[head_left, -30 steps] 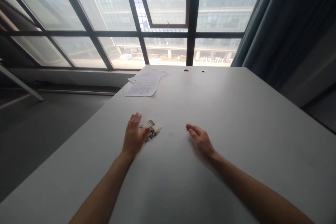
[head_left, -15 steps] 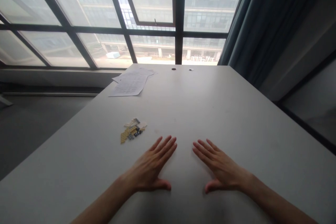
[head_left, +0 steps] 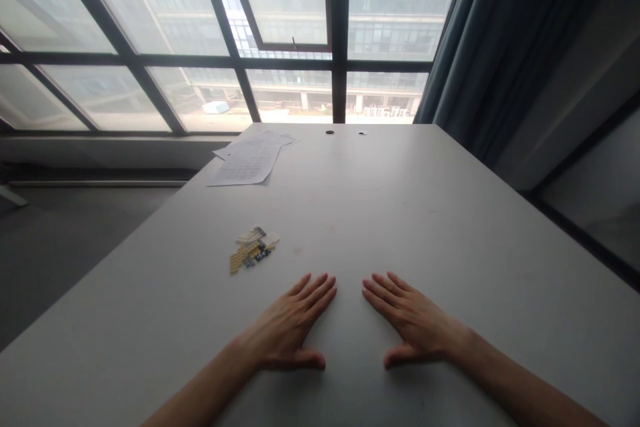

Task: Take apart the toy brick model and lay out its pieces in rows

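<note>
My left hand (head_left: 290, 327) lies flat on the white table (head_left: 425, 213), palm down, fingers stretched out and holding nothing. My right hand (head_left: 410, 320) lies flat beside it in the same way, fingers pointing up and to the left, also holding nothing. The two hands are a little apart, fingertips angled toward each other. A small cluster of yellow, dark and pale little pieces (head_left: 251, 249) sits on the table up and to the left of my left hand, not touched by it.
Sheets of printed paper (head_left: 247, 160) lie at the far left of the table. Two small round holes (head_left: 329, 132) sit near its far edge. Large windows stand behind, a dark curtain (head_left: 500, 47) hangs at the right, and the floor drops off left.
My left hand left the cluster of small pieces and moved down to the table's middle. Both hands now lie flat side by side. Since half a second ago they have hardly shifted.
</note>
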The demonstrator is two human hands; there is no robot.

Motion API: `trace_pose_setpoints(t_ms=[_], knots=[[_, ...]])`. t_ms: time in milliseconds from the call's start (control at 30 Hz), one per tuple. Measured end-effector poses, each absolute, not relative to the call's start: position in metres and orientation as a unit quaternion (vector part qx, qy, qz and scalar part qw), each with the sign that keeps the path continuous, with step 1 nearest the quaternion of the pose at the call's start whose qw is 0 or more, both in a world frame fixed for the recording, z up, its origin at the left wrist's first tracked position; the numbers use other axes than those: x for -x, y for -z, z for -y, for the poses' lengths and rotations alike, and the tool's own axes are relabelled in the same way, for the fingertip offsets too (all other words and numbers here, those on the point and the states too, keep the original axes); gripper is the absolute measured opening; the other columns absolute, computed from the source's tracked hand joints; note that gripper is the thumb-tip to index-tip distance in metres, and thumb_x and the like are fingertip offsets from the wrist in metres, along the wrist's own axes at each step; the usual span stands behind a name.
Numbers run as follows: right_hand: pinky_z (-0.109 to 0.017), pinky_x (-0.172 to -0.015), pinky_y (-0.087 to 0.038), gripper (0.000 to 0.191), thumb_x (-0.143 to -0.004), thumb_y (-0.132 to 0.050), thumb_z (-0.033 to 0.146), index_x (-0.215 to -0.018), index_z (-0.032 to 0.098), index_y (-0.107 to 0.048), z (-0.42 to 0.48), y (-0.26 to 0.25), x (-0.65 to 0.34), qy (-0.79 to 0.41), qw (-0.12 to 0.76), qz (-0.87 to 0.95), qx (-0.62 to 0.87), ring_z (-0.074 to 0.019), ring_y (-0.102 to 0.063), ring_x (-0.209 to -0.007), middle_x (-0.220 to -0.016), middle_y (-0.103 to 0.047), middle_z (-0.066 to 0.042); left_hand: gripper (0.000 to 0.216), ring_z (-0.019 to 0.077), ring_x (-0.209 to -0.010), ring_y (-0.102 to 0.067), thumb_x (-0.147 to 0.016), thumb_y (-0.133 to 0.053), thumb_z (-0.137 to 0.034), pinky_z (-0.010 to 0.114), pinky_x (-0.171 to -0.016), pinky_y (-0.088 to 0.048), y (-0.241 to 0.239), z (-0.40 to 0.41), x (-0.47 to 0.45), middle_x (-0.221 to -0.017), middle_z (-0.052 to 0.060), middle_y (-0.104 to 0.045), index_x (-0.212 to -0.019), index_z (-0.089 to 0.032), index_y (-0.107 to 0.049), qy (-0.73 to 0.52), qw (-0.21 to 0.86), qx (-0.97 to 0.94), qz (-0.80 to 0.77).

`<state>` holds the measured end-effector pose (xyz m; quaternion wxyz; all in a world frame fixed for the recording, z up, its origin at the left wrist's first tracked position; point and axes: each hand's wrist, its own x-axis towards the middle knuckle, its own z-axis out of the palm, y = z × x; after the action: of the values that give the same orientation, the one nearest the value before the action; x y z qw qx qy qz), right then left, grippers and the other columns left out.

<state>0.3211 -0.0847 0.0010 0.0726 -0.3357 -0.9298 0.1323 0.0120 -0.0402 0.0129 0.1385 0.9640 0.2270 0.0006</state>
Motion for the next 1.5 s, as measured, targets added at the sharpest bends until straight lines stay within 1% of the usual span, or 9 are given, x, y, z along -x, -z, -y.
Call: trace_pose_setpoints(t_ms=[167, 267, 367, 500, 633, 967, 1167, 1300, 1500], knots=[[-0.041, -0.094, -0.044, 0.034, -0.091, -0.05, 0.04, -0.112, 0.016, -0.059, 0.089, 0.012, -0.319, -0.076, 0.254, 0.899, 0.349, -0.0239, -0.059, -0.105, -0.107, -0.067, -0.012, 0.069, 0.0278, -0.138, -0.032, -0.087, -0.051, -0.055, 0.047, -0.113, -0.027, 0.001, 0.032, 0.002, -0.148, 0.01, -0.038, -0.145, -0.024, -0.029, -0.136, 0.075, -0.943, -0.294], [-0.035, -0.079, -0.048, 0.017, -0.091, -0.048, 0.028, -0.097, 0.019, -0.061, 0.09, 0.015, -0.318, -0.076, 0.305, 0.877, 0.364, -0.0197, -0.061, -0.083, -0.087, -0.068, -0.007, 0.046, 0.0263, -0.133, -0.039, -0.09, -0.049, -0.044, 0.047, -0.109, -0.032, 0.012, 0.005, 0.033, -0.134, 0.008, -0.053, -0.133, -0.027, -0.045, -0.285, -0.013, -0.854, -0.435], [-0.035, -0.075, -0.047, 0.014, -0.09, -0.05, 0.028, -0.094, 0.02, -0.06, 0.09, 0.014, -0.317, -0.09, 0.303, 0.871, 0.376, -0.02, -0.059, -0.079, -0.084, -0.066, -0.007, 0.056, 0.0342, -0.137, -0.03, -0.09, -0.043, -0.051, 0.057, -0.11, -0.024, 0.02, -0.034, 0.073, -0.139, 0.017, -0.046, -0.136, -0.017, -0.042, -0.337, -0.101, -0.717, -0.602], [-0.036, -0.076, -0.048, 0.017, -0.09, -0.05, 0.032, -0.096, 0.02, -0.06, 0.087, 0.014, -0.311, -0.103, 0.298, 0.87, 0.378, -0.0207, -0.059, -0.081, -0.087, -0.066, -0.008, 0.07, 0.033, -0.136, -0.033, -0.088, -0.039, -0.059, 0.052, -0.109, -0.028, 0.022, -0.072, 0.092, -0.144, 0.017, -0.041, -0.142, -0.014, -0.035, -0.214, -0.013, -0.763, -0.61], [-0.039, -0.085, -0.048, 0.028, -0.09, -0.051, 0.041, -0.107, 0.02, -0.06, 0.083, 0.015, -0.305, -0.121, 0.282, 0.869, 0.389, -0.0233, -0.059, -0.093, -0.102, -0.066, -0.011, 0.063, 0.0341, -0.139, -0.027, -0.087, -0.044, -0.058, 0.053, -0.111, -0.025, 0.014, -0.081, 0.052, -0.148, 0.014, -0.037, -0.136, -0.018, -0.046, -0.13, 0.02, -0.829, -0.544], [-0.052, -0.114, -0.022, 0.113, -0.068, -0.059, 0.075, -0.146, 0.002, -0.022, 0.003, 0.021, -0.286, -0.071, 0.167, 0.824, 0.537, -0.0363, -0.02, -0.141, -0.149, -0.026, -0.027, 0.05, 0.0235, -0.137, -0.035, -0.086, -0.054, -0.051, 0.043, -0.115, -0.026, 0.008, -0.065, -0.082, -0.144, 0.004, -0.045, -0.131, -0.027, -0.051, -0.143, 0.093, -0.93, -0.326], [-0.049, -0.116, -0.016, 0.116, -0.068, -0.052, 0.08, -0.147, 0.002, -0.019, -0.033, 0.016, -0.282, -0.081, 0.11, 0.87, 0.475, -0.0348, -0.015, -0.143, -0.152, -0.021, -0.026, 0.049, 0.0238, -0.133, -0.04, -0.092, -0.045, -0.048, 0.042, -0.111, -0.034, 0.005, -0.06, -0.056, -0.142, 0.01, -0.045, -0.132, -0.021, -0.049, -0.231, 0.11, -0.887, -0.384], [-0.047, -0.117, -0.015, 0.12, -0.066, -0.05, 0.083, -0.147, 0.0, -0.018, -0.046, 0.012, -0.273, -0.088, 0.092, 0.887, 0.445, -0.035, -0.014, -0.143, -0.152, -0.019, -0.026, 0.082, 0.03, -0.14, -0.027, -0.082, -0.051, -0.065, 0.049, -0.115, -0.023, 0.01, -0.054, -0.032, -0.15, 0.015, -0.032, -0.145, -0.017, -0.031, -0.149, 0.082, -0.911, -0.375], [-0.045, -0.116, -0.016, 0.105, -0.076, -0.044, 0.078, -0.147, 0.003, -0.022, -0.071, 0.01, -0.255, -0.095, 0.115, 0.891, 0.429, -0.0311, -0.02, -0.142, -0.152, -0.025, -0.023, 0.086, 0.0301, -0.143, -0.016, -0.086, -0.035, -0.07, 0.048, -0.116, -0.015, 0.014, -0.051, -0.037, -0.154, 0.016, -0.022, -0.148, -0.012, -0.021, -0.066, 0.035, -0.912, -0.403]])
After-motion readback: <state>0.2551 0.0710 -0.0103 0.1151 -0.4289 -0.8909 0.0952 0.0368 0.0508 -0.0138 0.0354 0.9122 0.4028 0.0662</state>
